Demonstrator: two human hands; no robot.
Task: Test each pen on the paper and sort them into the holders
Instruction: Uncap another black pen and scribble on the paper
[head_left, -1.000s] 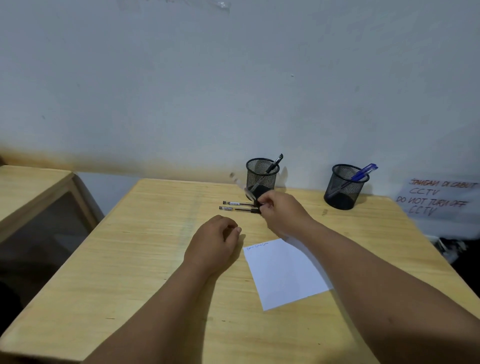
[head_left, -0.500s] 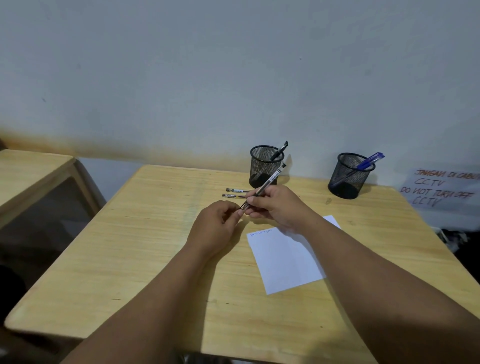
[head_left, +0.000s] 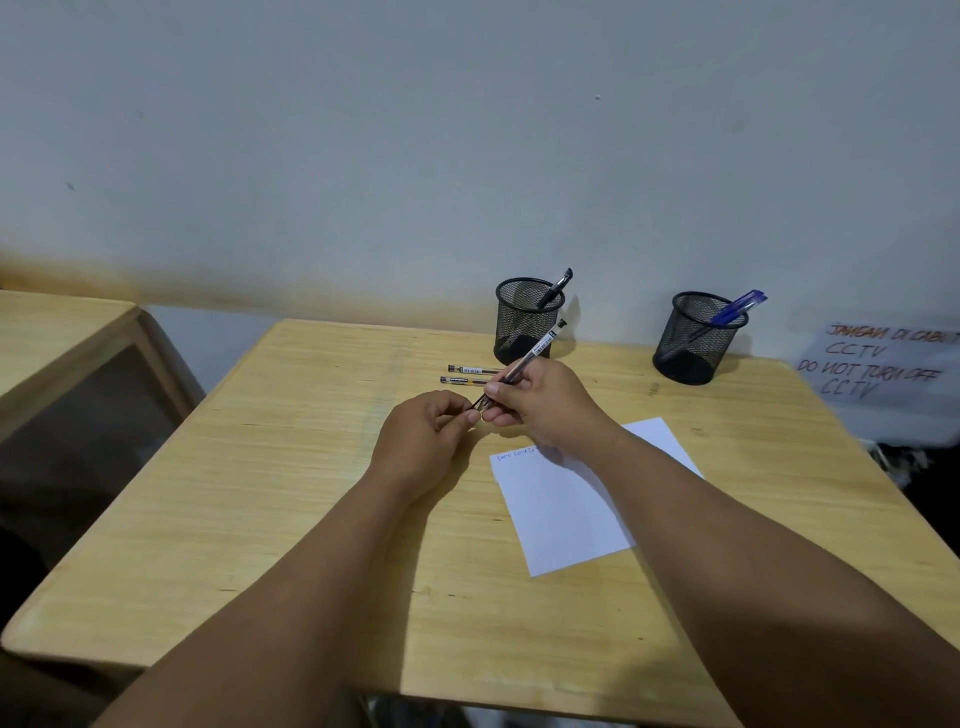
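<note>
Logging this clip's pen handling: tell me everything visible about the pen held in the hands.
The held pen is a slim stick pen with a clear barrel, dark ink core, a white printed label and a dark end plug. It slants up and away toward the left mesh holder, off the table. The right hand grips its lower barrel; the left hand pinches its tip end, where a cap may sit, though that is hidden.
</note>
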